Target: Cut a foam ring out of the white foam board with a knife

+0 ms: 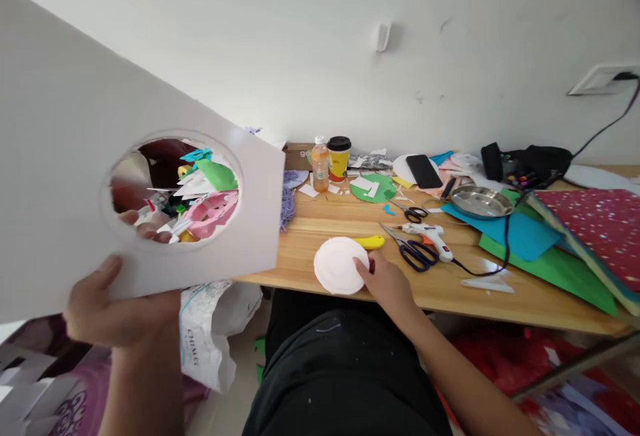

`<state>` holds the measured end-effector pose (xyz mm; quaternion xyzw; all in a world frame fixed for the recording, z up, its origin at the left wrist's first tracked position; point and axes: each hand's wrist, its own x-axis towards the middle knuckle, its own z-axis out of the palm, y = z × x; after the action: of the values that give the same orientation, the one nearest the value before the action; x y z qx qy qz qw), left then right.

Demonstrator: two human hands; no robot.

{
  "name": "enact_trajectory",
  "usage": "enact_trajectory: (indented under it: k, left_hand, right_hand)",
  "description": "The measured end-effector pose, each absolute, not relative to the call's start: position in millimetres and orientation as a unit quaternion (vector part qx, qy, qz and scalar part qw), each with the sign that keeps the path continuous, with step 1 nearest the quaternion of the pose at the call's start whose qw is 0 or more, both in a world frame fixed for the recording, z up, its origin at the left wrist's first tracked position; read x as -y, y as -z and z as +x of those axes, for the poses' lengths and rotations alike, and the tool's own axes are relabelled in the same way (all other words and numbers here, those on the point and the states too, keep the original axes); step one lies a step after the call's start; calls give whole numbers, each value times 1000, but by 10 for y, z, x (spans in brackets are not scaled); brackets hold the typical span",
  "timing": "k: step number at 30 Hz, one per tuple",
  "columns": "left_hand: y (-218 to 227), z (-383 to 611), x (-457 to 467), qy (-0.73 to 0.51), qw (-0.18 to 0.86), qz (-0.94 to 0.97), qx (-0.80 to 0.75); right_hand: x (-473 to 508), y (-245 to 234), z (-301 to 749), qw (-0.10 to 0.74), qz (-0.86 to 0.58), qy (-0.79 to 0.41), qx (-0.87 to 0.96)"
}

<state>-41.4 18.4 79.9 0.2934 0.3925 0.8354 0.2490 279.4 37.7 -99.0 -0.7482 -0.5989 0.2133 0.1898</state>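
Note:
My left hand [107, 299] grips the lower edge of a large white board [260, 216] raised at the left, thumb in front and fingertips showing through its round hole. Scraps of coloured paper and a pink piece can be seen through that opening. Between the thumb and fingers of my right hand [383, 279] is a white disc [340, 265], held at the table's front edge. Just behind the disc lies a yellow-handled tool [370, 242], partly hidden. Dark-handled scissors [415, 253] and a white glue gun [433, 239] rest right of it.
Farther back stand a juice bottle [321, 164] and a yellow cup [339, 159]. A green paper circle [374, 187], a phone [423, 171], smaller scissors [413, 213] and a metal dish [481, 201] lie on the wooden table [310, 223]. The glue gun's cord [507, 236] crosses coloured sheets at right.

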Motion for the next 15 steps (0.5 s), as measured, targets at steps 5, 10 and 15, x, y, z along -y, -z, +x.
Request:
enact_trajectory:
  k: [5, 10, 15]
  left_hand:
    - [-510, 25, -840, -817, 316, 405, -261]
    - [-303, 492, -1390, -774, 393, 431, -244]
    - [-908, 149, -2019, -799, 340, 469, -162]
  right_hand:
    - [-357, 926, 2738, 4, -770, -107, 629]
    - [-373, 927, 2849, 14, -730, -162, 664]
    - [-355, 956, 2968, 32, -725, -195, 660]
